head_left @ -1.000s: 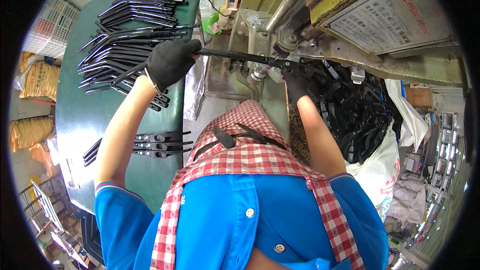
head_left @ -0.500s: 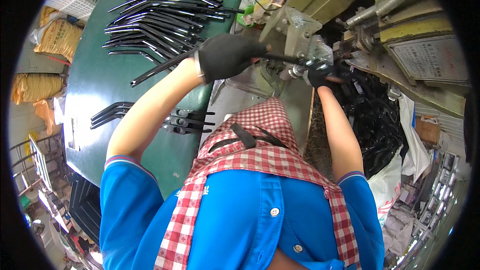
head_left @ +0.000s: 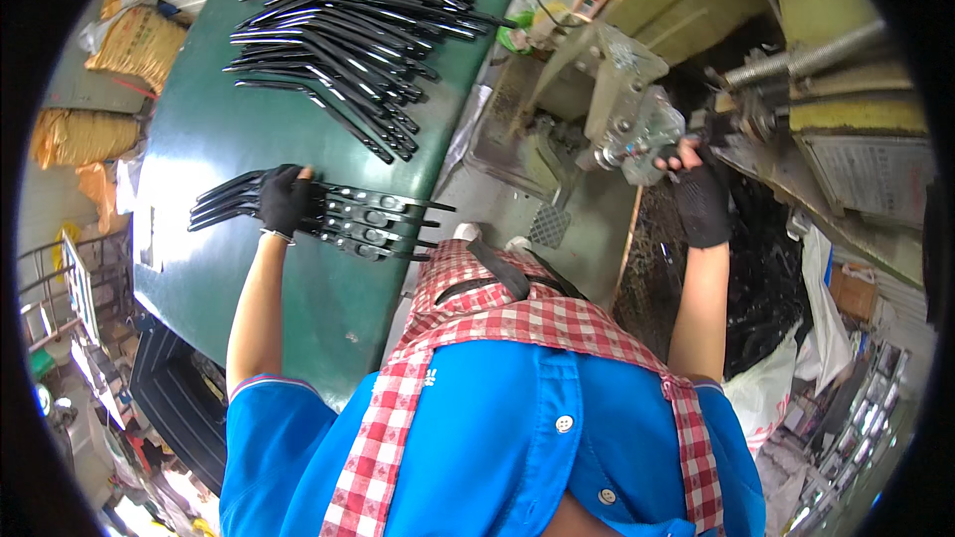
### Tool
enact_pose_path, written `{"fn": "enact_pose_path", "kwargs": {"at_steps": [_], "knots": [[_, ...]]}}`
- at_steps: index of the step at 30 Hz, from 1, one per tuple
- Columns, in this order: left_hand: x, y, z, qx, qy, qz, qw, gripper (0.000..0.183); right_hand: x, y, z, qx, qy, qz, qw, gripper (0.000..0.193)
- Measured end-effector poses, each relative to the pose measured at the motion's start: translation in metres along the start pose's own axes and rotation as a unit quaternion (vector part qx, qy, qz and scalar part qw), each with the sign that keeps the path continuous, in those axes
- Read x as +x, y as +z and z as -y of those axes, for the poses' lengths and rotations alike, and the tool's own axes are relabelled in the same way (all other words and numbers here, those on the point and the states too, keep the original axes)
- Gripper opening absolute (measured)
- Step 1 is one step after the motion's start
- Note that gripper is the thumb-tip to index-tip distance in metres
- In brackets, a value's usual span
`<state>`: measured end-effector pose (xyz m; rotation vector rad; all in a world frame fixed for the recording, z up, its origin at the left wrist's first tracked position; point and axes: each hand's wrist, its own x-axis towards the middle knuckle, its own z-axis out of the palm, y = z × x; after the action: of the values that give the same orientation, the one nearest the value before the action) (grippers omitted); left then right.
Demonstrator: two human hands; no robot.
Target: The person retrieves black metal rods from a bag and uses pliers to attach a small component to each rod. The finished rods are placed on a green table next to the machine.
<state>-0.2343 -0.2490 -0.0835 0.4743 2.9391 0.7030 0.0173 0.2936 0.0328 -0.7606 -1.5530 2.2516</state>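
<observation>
My left hand (head_left: 286,202), in a black fingerless glove, is closed on a bent black bar in the small group of bars (head_left: 373,222) on the green table. These bars lie side by side, with flat, holed pieces along their middles. On the right, my gloved right hand (head_left: 701,201) is at the machine's fixture (head_left: 629,139), its fingers curled beside a clear plastic wrap (head_left: 657,124). What is between those fingers, if anything, is too small to make out.
A large pile of bent black bars (head_left: 338,35) covers the table's far part. The green machine (head_left: 836,169) stands at the right, above a heap of black parts (head_left: 761,278) by a white sack (head_left: 761,393). A foot pedal (head_left: 549,226) is on the floor below the fixture.
My left hand has moved from beside the fixture down to the near group, where one more bar now lies. The right hand stays by the fixture, fingers now turned upward. The view has shifted slightly.
</observation>
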Motion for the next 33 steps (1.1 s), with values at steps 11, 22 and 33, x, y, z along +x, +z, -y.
{"fn": "enact_pose_path", "kwargs": {"at_steps": [11,22,33], "knots": [[0.067,0.014,-0.064,0.144,0.233,0.022,0.962,0.046,-0.007,0.034,0.009,-0.089,-0.116,-0.010,0.989,0.014],[0.080,0.005,-0.076,0.201,0.340,0.101,0.913,0.027,0.018,-0.111,-0.053,-0.373,-0.197,-0.183,0.888,0.025],[0.071,-0.013,-0.125,0.044,0.338,0.081,0.937,0.028,0.033,-0.165,-0.031,-0.754,0.084,-0.136,0.638,0.050]]}}
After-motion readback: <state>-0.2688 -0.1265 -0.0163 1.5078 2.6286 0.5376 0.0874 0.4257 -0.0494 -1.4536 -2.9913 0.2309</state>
